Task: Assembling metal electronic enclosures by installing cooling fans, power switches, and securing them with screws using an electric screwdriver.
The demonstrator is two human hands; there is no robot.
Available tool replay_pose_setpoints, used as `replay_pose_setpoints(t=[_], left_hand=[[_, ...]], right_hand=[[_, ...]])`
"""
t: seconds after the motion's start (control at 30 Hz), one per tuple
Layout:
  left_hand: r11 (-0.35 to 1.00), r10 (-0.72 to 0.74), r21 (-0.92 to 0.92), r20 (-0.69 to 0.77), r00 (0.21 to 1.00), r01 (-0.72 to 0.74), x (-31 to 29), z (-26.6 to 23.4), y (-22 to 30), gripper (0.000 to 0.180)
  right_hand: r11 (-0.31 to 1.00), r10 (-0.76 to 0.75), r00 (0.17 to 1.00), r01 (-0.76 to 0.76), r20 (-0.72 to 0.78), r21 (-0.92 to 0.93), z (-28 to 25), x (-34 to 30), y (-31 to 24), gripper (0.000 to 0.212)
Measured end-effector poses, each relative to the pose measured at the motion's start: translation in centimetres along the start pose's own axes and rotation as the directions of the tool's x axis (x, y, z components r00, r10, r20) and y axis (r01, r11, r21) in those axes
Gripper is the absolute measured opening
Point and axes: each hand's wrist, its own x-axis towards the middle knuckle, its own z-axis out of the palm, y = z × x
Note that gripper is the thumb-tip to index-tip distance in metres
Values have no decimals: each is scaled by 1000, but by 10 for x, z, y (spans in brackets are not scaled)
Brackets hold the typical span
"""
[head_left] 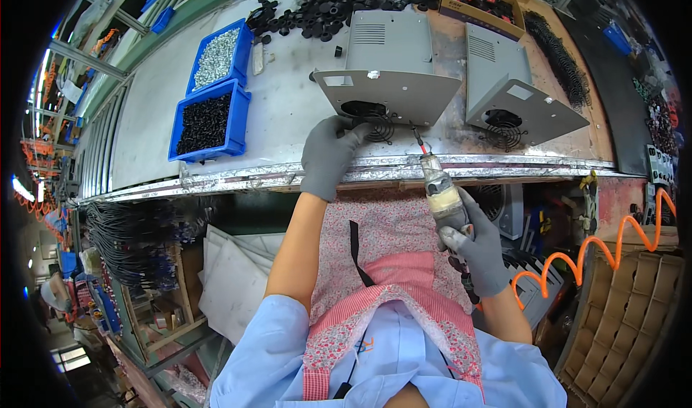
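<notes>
LEFT: black wire fan guard (380, 131) is being touched by gloved left hand (330, 154); whether it is being pinched cannot be told | RIGHT: power driver (441, 192) is being grasped by gloved right hand (477, 246), bit being pointed toward the guard's right | PLACE: guard is being positioned at lower edge of grey metal housing (389, 44), on workbench (288, 112)

Bins (240, 123) left of housings (393, 44), all on bench (285, 112).
</notes>
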Motion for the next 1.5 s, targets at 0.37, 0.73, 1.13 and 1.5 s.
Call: replay_pose_setpoints(t=[0.37,0.73,1.13,1.5], left_hand=[[838,-1,-544,-94,996,-51,-26,-5,-8,17],[820,42,-558,-166,985,-129,-26,-10,-4,12],[883,373,-200,-250,894,-424,-19,-19,2,10],[868,108,-430,-327,939,-249,16,-37,-9,25]], right_hand=[[971,-128,991,133,38,-199,8,3,-5,72],[959,-130,991,136,38,-248,13,3,-9,73],[994,-93,995,95,37,-60,20,9,-1,73],[997,-74,997,74,-27,14,33,19,-2,70]])
